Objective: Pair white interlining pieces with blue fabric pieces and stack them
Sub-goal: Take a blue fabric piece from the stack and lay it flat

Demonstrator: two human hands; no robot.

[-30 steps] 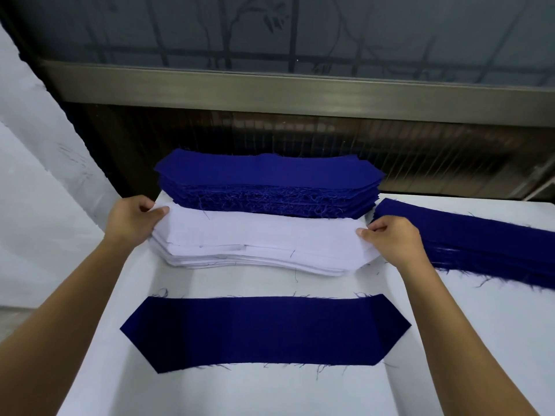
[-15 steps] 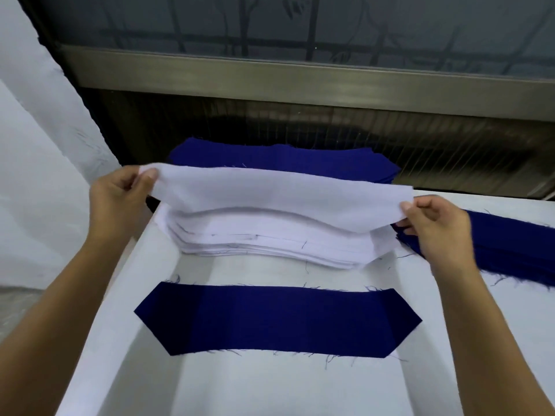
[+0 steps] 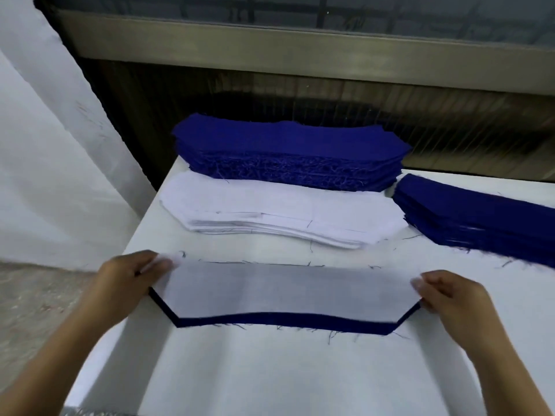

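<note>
The nearest part of the white surface (image 3: 270, 370) is smooth and matte, with a few loose dark threads lying on it. Just beyond that I hold one white interlining piece (image 3: 285, 291) by both ends. My left grip (image 3: 129, 280) pinches its left tip and my right grip (image 3: 450, 298) pinches its right tip, with the piece drawn flat between them. It is thin and faintly see-through, a long band with clipped, angled ends.

It sits over a single blue fabric piece (image 3: 285, 319) of the same outline. Only a narrow blue margin shows, along the near edge and at both near corners. The fingers are blurred, so I cannot tell whether the white is fully down on the blue.

I read this as the pairing step, close to finished. The next move should draw the white a little toward me until the outlines match. Both tips should then be let go together so the limp cloth neither drags nor wrinkles.

Farther off lies the interlining stack (image 3: 285, 217), low and slightly fanned, with crisp edges that sag in a gentle wave. To its right a blue stack (image 3: 480, 217) lies at an angle. Behind it, at the far edge, a taller blue stack (image 3: 288, 151) shows a side fuzzy with frayed threads. Past that are a dark ribbed panel (image 3: 330, 103) and a dull metal sill (image 3: 300, 49).
</note>
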